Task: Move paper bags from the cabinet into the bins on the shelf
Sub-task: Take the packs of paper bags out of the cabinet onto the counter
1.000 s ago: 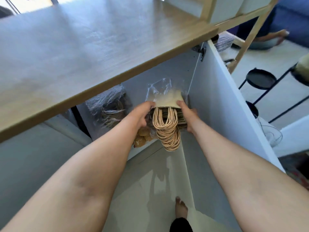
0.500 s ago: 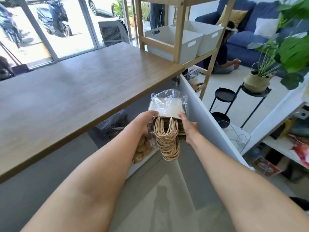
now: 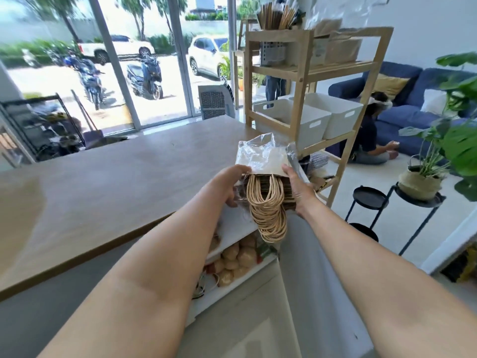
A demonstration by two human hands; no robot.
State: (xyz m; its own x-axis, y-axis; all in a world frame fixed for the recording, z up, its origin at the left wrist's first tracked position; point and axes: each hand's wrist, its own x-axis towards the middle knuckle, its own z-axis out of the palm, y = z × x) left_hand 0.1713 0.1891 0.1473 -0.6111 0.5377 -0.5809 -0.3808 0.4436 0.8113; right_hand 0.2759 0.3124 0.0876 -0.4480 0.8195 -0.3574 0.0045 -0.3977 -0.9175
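Bundle of paper bags (image 3: 265, 167) in loose plastic wrap, held above desk (image 3: 103, 182) edge, left hand (image 3: 228, 186) and right hand (image 3: 299, 195) gripping its sides; judged light, floppy, film slippery, so clamp the stack, not the dangling handles (image 3: 269, 215).

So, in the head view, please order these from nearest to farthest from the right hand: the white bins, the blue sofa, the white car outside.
1. White bins: on the shelf, just beyond the right hand.
2. Blue sofa: far right, against the wall.
3. White car: outside, behind the glass.
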